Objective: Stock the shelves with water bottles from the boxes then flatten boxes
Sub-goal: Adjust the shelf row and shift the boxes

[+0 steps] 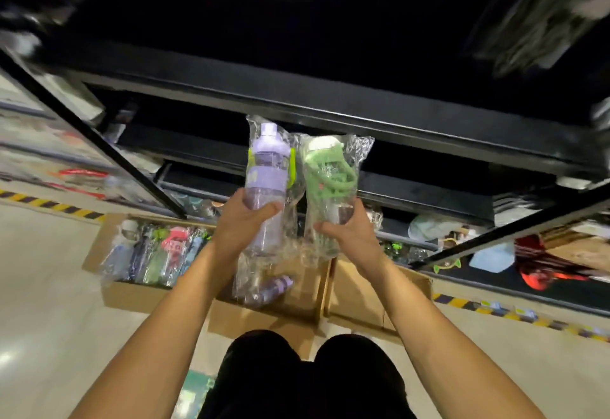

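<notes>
My left hand grips a purple water bottle in a clear plastic bag, held upright in front of the black shelf rail. My right hand grips a green-capped bottle with a green strap, also bagged, right beside the purple one. Below them an open cardboard box on the floor holds another bagged purple bottle. To its left, a second box is packed with several bagged bottles in mixed colours.
Black metal shelving spans the view, with diagonal posts at left and right. Lower shelves carry assorted goods. An empty box stands at the right. Yellow-black tape marks the pale floor. My dark-clothed knees are at the bottom.
</notes>
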Demonstrator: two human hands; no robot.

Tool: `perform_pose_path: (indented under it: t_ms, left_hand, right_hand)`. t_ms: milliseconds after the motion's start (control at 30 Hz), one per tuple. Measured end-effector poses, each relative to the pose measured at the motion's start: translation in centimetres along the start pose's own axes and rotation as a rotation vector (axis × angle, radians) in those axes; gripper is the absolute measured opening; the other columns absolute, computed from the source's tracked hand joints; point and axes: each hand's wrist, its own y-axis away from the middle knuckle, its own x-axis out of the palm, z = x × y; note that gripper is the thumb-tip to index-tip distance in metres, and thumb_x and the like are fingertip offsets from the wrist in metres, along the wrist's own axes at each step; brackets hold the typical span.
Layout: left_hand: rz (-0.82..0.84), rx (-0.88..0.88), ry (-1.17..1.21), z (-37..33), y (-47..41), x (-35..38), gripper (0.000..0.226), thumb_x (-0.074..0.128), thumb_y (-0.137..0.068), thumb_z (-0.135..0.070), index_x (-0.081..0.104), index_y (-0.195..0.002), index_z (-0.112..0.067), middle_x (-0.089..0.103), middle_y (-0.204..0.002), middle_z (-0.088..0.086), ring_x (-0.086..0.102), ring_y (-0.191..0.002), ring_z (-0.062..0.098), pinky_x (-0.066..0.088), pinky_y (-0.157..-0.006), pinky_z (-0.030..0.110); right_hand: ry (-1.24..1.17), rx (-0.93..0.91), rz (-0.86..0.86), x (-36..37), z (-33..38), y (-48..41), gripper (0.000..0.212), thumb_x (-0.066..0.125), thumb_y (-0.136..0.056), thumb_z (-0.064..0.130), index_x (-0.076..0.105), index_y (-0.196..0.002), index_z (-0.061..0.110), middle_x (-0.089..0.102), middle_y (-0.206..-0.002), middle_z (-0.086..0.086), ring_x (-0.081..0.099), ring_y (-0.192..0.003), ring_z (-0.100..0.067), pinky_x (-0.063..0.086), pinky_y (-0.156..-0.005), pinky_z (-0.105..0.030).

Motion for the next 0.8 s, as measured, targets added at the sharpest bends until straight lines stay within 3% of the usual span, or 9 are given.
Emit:
perform_pose_path:
  t_ms: [100, 167, 200, 267, 367, 467, 567, 700, 800]
  left_hand:
    - [-0.034, 0.107, -0.028, -3.2, 0.6, -0.2, 0.022, 0.080, -0.091, -0.017, 0.058, -0.093, -0.019, 0.057, -0.071, -0.011, 0.057, -0.055, -0.009, 0.040, -0.050, 0.007]
    - [-0.020, 0.159, 0.006, -4.6, 0.9, -0.5, 0.025, 0.085, -0.086, -0.023, 0.066, -0.102, -0.021, 0.071, -0.081, -0.013, 0.066, -0.070, -0.007, 0.047, -0.063, 0.010]
    - [-0.004, 0.175, 0.052, -5.3, 1.2, -0.5, 0.033, 0.087, -0.082, -0.030, 0.069, -0.108, -0.023, 0.076, -0.090, -0.011, 0.071, -0.081, -0.002, 0.053, -0.072, 0.020]
    - [0.011, 0.228, 0.070, -6.6, 1.7, -0.6, 0.046, 0.087, -0.073, -0.048, 0.070, -0.112, -0.033, 0.078, -0.103, -0.009, 0.074, -0.096, 0.009, 0.058, -0.082, 0.036]
    - [0.019, 0.324, 0.013, -9.1, 1.7, 0.0, 0.037, 0.086, -0.083, -0.040, 0.067, -0.115, -0.038, 0.075, -0.105, -0.014, 0.071, -0.096, 0.000, 0.053, -0.075, 0.021]
    - [-0.036, 0.368, -0.020, -12.0, 0.9, 1.3, 0.041, 0.082, -0.088, -0.027, 0.063, -0.124, -0.024, 0.067, -0.106, -0.016, 0.065, -0.088, -0.007, 0.046, -0.066, 0.014]
    - [-0.044, 0.393, 0.002, -14.2, 0.0, 2.9, 0.046, 0.083, -0.088, -0.026, 0.060, -0.127, -0.024, 0.066, -0.107, -0.017, 0.062, -0.093, -0.009, 0.046, -0.067, 0.012]
    - [-0.023, 0.435, -0.004, -16.6, -1.5, 5.0, 0.044, 0.081, -0.090, -0.024, 0.056, -0.126, -0.023, 0.061, -0.103, -0.020, 0.059, -0.078, -0.025, 0.042, -0.060, 0.000]
    - [-0.004, 0.475, -0.009, -18.2, -2.5, 6.6, 0.045, 0.081, -0.090, -0.021, 0.056, -0.129, -0.019, 0.062, -0.106, -0.016, 0.058, -0.081, -0.025, 0.043, -0.063, -0.001]
  right_hand:
    - [0.064, -0.082, -0.045, -1.4, 3.6, 1.0, 0.068, 0.090, -0.078, 0.016, 0.048, -0.131, 0.020, 0.063, -0.112, 0.009, 0.065, -0.101, -0.009, 0.048, -0.069, -0.010]
    - [0.094, -0.133, -0.086, -2.5, 5.7, 1.4, 0.051, 0.087, -0.081, 0.009, 0.050, -0.115, 0.020, 0.056, -0.096, 0.010, 0.061, -0.086, -0.003, 0.044, -0.060, -0.011]
    - [0.110, -0.158, -0.089, -2.9, 6.8, 1.6, 0.048, 0.086, -0.082, 0.009, 0.049, -0.108, 0.023, 0.052, -0.093, 0.011, 0.058, -0.081, 0.000, 0.042, -0.059, -0.013]
    - [0.122, -0.199, -0.071, -3.7, 8.6, 2.0, 0.055, 0.089, -0.079, 0.016, 0.048, -0.115, 0.027, 0.054, -0.104, 0.013, 0.057, -0.092, 0.000, 0.042, -0.066, -0.015]
    - [0.044, -0.266, -0.099, -5.0, 10.9, 2.1, 0.078, 0.090, -0.065, 0.024, 0.045, -0.129, 0.024, 0.056, -0.120, 0.016, 0.057, -0.109, 0.001, 0.045, -0.075, -0.010]
    - [0.042, -0.289, -0.135, -6.8, 12.6, 2.0, 0.071, 0.090, -0.079, 0.017, 0.040, -0.128, 0.030, 0.049, -0.115, 0.027, 0.052, -0.101, 0.005, 0.039, -0.074, -0.007]
    - [0.057, -0.324, -0.168, -8.9, 13.7, 1.3, 0.067, 0.086, -0.084, 0.018, 0.038, -0.129, 0.032, 0.046, -0.112, 0.030, 0.048, -0.096, 0.014, 0.037, -0.071, -0.003]
    - [0.052, -0.349, -0.217, -11.1, 15.0, 0.0, 0.072, 0.089, -0.081, 0.022, 0.039, -0.132, 0.032, 0.048, -0.116, 0.028, 0.051, -0.105, 0.005, 0.043, -0.086, -0.018]
    - [0.056, -0.370, -0.276, -12.8, 15.4, -1.1, 0.076, 0.091, -0.079, 0.023, 0.042, -0.137, 0.027, 0.055, -0.124, 0.019, 0.055, -0.112, -0.001, 0.046, -0.091, -0.025]
